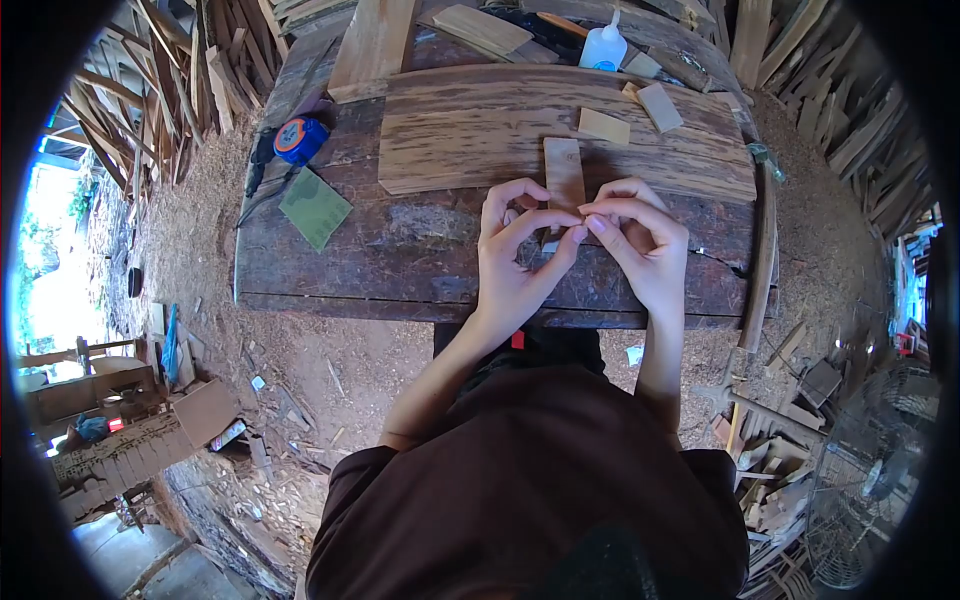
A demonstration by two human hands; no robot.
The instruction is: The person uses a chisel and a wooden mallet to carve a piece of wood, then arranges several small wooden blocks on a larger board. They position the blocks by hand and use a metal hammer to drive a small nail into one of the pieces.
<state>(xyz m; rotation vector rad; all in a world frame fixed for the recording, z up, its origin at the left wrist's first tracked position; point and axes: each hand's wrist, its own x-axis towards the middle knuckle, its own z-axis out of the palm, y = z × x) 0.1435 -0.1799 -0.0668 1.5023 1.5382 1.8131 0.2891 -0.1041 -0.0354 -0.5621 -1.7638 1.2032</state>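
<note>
My left hand (515,240) and my right hand (648,240) meet fingertip to fingertip above the front part of the workbench. Both are closed in a pinch; whatever sits between the fingertips is too small to make out. Just behind and below them a narrow wood strip (564,165) lies partly on a wide wooden board (450,130), its near end hidden by my fingers. Two small wood blocks, one pale (604,125) and another (660,107) tilted beside it, rest on the board.
On the dark workbench (350,270) are a blue tape measure (300,138), a green sandpaper sheet (315,208), a white glue bottle (603,50) and an orange pencil (562,24). Wood scraps are stacked behind and to both sides. A wire-caged fan (865,470) stands at right.
</note>
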